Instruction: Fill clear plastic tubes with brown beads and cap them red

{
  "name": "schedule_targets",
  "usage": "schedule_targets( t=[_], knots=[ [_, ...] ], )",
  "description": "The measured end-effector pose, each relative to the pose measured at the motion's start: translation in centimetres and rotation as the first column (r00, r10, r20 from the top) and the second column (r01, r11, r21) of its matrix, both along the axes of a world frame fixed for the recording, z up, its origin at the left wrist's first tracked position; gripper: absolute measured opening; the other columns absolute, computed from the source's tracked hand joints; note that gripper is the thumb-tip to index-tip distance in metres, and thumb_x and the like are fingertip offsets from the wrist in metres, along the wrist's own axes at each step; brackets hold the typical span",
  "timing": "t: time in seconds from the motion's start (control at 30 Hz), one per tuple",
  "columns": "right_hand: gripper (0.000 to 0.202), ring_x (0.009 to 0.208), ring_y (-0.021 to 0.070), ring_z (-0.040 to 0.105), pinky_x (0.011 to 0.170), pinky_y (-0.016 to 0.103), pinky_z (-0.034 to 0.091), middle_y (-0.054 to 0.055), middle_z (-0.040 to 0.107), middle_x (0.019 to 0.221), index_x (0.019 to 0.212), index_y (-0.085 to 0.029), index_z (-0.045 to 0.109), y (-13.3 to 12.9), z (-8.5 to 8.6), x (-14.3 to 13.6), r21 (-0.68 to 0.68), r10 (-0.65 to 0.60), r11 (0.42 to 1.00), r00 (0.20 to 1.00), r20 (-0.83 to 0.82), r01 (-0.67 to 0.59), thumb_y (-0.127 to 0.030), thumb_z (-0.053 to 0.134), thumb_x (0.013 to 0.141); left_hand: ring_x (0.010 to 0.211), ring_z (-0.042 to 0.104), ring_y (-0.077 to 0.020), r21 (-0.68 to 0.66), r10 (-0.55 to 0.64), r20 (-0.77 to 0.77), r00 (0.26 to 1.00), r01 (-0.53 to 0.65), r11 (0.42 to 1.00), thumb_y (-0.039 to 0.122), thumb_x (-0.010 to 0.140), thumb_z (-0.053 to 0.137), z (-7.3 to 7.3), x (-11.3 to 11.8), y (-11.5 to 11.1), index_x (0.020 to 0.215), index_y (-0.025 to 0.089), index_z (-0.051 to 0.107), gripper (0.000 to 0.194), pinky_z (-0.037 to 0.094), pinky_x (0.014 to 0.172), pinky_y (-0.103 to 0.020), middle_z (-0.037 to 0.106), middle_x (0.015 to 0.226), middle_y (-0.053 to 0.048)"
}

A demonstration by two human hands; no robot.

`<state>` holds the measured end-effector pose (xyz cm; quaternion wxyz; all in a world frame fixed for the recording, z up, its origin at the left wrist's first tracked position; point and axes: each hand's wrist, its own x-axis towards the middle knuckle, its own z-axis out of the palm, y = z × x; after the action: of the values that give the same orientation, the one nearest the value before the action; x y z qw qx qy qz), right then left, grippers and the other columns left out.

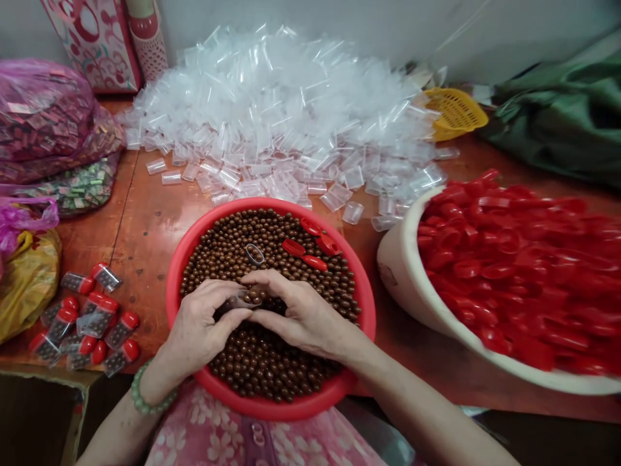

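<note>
Clear tube (241,299) pinched betw. fingers of both hands over brown beads (272,362) (no readable writing).

Soft, even light; glare on the table (145,220); red caps (524,272) blur toward the stretched edges.

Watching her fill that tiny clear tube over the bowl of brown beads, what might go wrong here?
1. The red basin hangs partly over the table edge towards her lap, so a push might tip the brown beads out.
2. The left hand and right hand pinch a small clear tube; it could slip and spill.
3. Loose red caps lying on the beads might get buried.
</note>
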<state>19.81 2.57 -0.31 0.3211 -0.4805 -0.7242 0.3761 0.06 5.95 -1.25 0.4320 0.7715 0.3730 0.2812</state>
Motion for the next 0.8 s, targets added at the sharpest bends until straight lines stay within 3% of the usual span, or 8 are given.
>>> schedule_targets(
  t=[0.1,0.2,0.3,0.37,0.43,0.5,0.63,0.8],
  knots=[
    [0.029,0.101,0.0158,0.066,0.089,0.029,0.052,0.006,0.07,0.111,0.12,-0.02,0.056,0.1,0.6,0.4,0.082,0.008,0.997,1.0,-0.01,-0.007,-0.018,0.059,0.091,0.096,0.067,-0.0185,-0.135,0.002,0.023,1.0,0.001,0.991,0.025,0.087,0.062,0.6,-0.1,0.3,0.104,0.013,0.069,0.022,0.053,0.088,-0.032,0.073,0.103,-0.009],
    [0.02,0.089,0.0148,0.067,0.08,0.028,0.053,0.005,0.071,0.099,0.112,-0.02,0.061,0.2,0.7,0.4,0.133,0.009,0.991,1.0,-0.023,-0.006,-0.02,0.057,0.093,0.094,0.067,-0.0188,-0.246,-0.021,0.066,0.998,0.037,0.968,0.028,0.087,0.061,0.9,-0.1,0.6,0.103,0.014,0.07,0.023,0.052,0.086,-0.031,0.073,0.102,-0.008],
    [0.005,0.075,0.0136,0.064,0.07,0.025,0.051,0.002,0.069,0.083,0.093,-0.02,0.064,0.1,0.5,0.1,0.124,-0.044,0.991,0.998,-0.038,0.049,-0.022,0.06,0.091,0.09,0.067,-0.0179,-0.32,0.006,0.099,0.995,0.026,0.947,0.029,0.085,0.063,1.0,-0.1,0.8,0.101,0.014,0.071,0.023,0.052,0.083,-0.028,0.073,0.098,-0.007],
    [0.007,0.069,0.0124,0.062,0.066,0.024,0.05,0.001,0.067,0.076,0.085,-0.02,0.062,0.0,0.6,0.2,0.118,-0.062,0.991,0.997,-0.039,0.066,-0.023,0.061,0.09,0.088,0.067,-0.0174,-0.382,0.025,0.141,0.99,0.03,0.924,0.028,0.084,0.065,1.0,-0.2,0.9,0.1,0.014,0.071,0.022,0.053,0.082,-0.028,0.073,0.096,-0.007],
    [0.007,0.068,0.0118,0.062,0.065,0.023,0.049,0.0,0.066,0.075,0.084,-0.02,0.062,-0.1,0.9,0.7,0.127,-0.088,0.988,0.996,-0.012,0.089,-0.022,0.062,0.09,0.091,0.068,-0.0184,-0.446,0.055,0.199,0.978,0.04,0.894,0.026,0.082,0.067,1.1,-0.4,0.8,0.1,0.013,0.071,0.023,0.054,0.084,-0.029,0.073,0.099,-0.008],
    [0.005,0.068,0.0121,0.062,0.067,0.023,0.049,0.0,0.067,0.076,0.085,-0.02,0.062,-0.3,1.3,1.9,0.155,-0.191,0.971,0.98,0.052,0.181,-0.021,0.061,0.09,0.094,0.069,-0.0196,-0.483,0.093,0.268,0.959,0.05,0.874,0.023,0.08,0.069,1.2,-0.6,0.6,0.099,0.013,0.07,0.022,0.055,0.087,-0.031,0.071,0.104,-0.009],
    [0.006,0.077,0.0178,0.064,0.073,0.03,0.051,0.004,0.069,0.086,0.094,-0.02,0.063,-0.6,1.7,5.2,0.21,-0.433,0.898,0.856,0.281,0.386,-0.022,0.059,0.089,0.098,0.069,-0.0196,-0.399,0.074,0.388,0.919,0.095,0.912,0.017,0.083,0.065,1.6,-0.7,0.1,0.095,0.014,0.069,0.013,0.057,0.088,-0.033,0.07,0.107,-0.01],
    [0.019,0.092,0.0277,0.063,0.082,0.043,0.05,0.013,0.067,0.101,0.106,-0.016,0.063,-0.6,0.8,6.8,0.203,-0.369,0.925,0.638,0.676,0.32,-0.025,0.054,0.092,0.097,0.068,-0.0188,-0.283,-0.028,0.251,0.968,0.101,0.954,0.018,0.086,0.061,1.9,0.0,0.1,0.099,0.015,0.068,0.014,0.056,0.088,-0.032,0.072,0.102,-0.009]
  ],
)
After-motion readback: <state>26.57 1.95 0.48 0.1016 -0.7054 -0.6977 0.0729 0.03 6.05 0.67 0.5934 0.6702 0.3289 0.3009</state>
